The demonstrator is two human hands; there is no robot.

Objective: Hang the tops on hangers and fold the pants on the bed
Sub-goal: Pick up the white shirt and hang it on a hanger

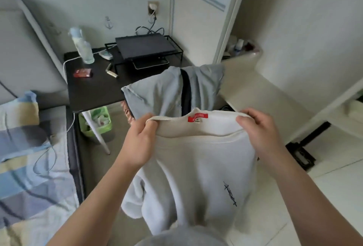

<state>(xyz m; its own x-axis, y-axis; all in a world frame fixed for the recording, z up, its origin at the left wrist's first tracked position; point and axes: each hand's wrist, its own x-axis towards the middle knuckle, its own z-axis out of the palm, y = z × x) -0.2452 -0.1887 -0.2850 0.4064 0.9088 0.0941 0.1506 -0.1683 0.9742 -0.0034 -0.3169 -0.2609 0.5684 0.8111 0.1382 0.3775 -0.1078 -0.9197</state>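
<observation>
Beside the bed point(29, 167), the white top point(196, 167) hangs in mid-air before the person, clear of the counter point(94, 88). Both the left hand point(140, 139) and right hand point(259, 133) pinch the ribbed collar at opposite sides, pulling the neck wide, likely to admit a hanger; none is in view. Collar up, hem down: its long axis runs vertical, red label and dark print facing the person.
</observation>
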